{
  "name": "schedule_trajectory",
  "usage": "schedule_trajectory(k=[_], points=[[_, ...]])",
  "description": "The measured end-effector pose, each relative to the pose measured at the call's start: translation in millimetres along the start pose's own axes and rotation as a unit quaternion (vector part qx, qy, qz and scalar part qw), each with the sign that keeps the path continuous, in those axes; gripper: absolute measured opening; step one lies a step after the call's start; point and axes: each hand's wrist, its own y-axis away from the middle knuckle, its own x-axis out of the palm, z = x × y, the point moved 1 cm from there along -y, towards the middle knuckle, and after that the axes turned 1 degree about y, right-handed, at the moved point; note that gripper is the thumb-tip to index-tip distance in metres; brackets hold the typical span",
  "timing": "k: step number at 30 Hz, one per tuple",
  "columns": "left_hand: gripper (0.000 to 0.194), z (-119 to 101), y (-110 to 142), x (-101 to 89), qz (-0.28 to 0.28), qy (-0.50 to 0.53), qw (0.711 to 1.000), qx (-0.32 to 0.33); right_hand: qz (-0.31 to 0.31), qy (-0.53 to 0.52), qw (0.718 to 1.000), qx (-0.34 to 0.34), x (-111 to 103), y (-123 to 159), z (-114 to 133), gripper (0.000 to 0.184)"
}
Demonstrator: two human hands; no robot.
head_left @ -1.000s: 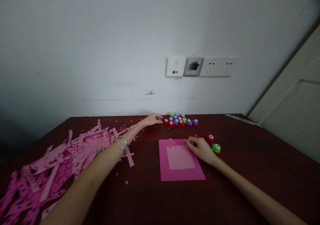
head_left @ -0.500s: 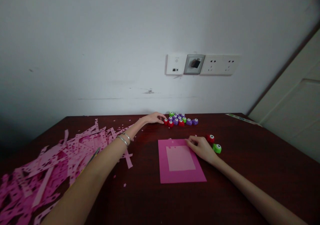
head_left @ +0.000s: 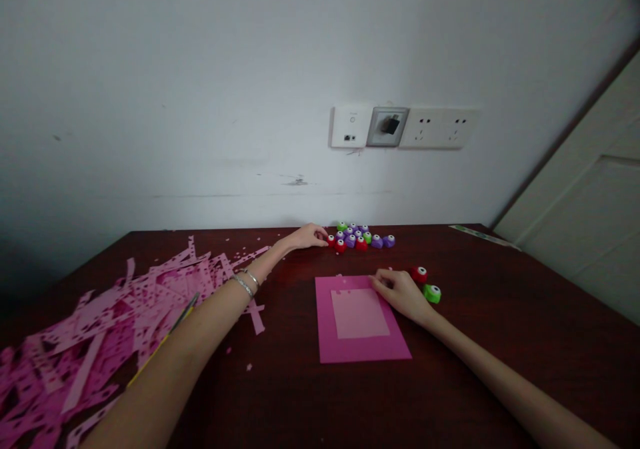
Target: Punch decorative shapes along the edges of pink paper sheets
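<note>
My left hand (head_left: 309, 236) reaches to the back of the table. Its thumb and fingertips close at the side of a red paper punch (head_left: 331, 240), the leftmost of a cluster of small punches. My right hand (head_left: 400, 292) rests with curled fingers on the upper right corner of a magenta sheet (head_left: 363, 350). A smaller light pink paper (head_left: 360, 316) lies on that sheet, with small holes or shapes near its top edge; my fingers cover its upper right part. Beside my right hand stand another red punch (head_left: 419, 275) and a green punch (head_left: 432, 294).
A heap of punched pink paper strips (head_left: 95, 322) covers the left side. A yellow-handled pencil-like tool (head_left: 167, 339) lies partly behind my left forearm. Purple punches (head_left: 377, 241) stand by the wall. A flat strip (head_left: 483, 236) lies at the back right.
My left fingers have drawn slightly closer around the red punch. My right hand and the papers stay put; the view has shifted slightly.
</note>
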Motion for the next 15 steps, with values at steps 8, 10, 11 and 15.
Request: schedule_trajectory(k=[8,10,11,15], points=[[0.035,-20.2,16.5,-2.6,-0.068,0.026,0.997,-0.007,0.006,-0.044,0.999,0.005,-5.7,-0.6,3.8,0.034],[0.036,-32.7,23.6,-5.7,-0.081,0.043,0.996,-0.003,0.014,-0.062,0.998,-0.003,-10.4,-4.5,8.7,0.031],[0.036,-40.1,27.6,-6.7,-0.083,0.049,0.995,-0.001,0.011,-0.069,0.997,-0.01,-13.0,-7.6,11.7,0.03],[0.035,-71.0,46.2,-3.9,-0.055,0.067,0.996,0.011,-0.037,-0.085,0.995,-0.038,-21.0,-22.9,25.2,0.031]])
